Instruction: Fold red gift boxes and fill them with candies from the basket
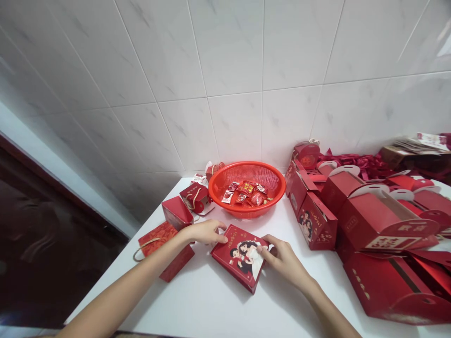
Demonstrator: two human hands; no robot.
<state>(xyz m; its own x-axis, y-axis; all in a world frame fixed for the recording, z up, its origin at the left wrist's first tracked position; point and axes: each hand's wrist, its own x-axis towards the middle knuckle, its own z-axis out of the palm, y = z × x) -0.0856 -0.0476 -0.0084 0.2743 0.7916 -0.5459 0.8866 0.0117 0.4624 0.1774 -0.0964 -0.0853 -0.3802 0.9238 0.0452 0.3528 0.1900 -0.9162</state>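
At the bottom center of the frame, a red box [243, 258] printed with a cartoon wedding couple lies on a white table [207, 305], its printed face up and turned at an angle. The left hand [209, 232] is at its upper left corner, fingers loosely bent and only slightly parted, the thumb on the box's edge; whether they grip it firmly I cannot tell. The right hand [278, 253] has the box's right side between a thumb laid on the printed face and fingers curled behind the edge, a narrow opening filled by the box. Left of center, just beyond the left forearm, sit a patterned red bag [158, 237] with a rope handle and small red boxes [177, 212], one tied with cord. At the lower right and right edge, large red gable boxes [387, 220] are crowded together, with an upright couple-printed box [317, 223] at their left end. Farther off, at the center, a red plastic basket [247, 212] holds wrapped sweets [246, 191]. Behind the gable boxes lies dark pink ribbon [366, 164], and a grey-white tiled wall [232, 61] fills the top of the frame.
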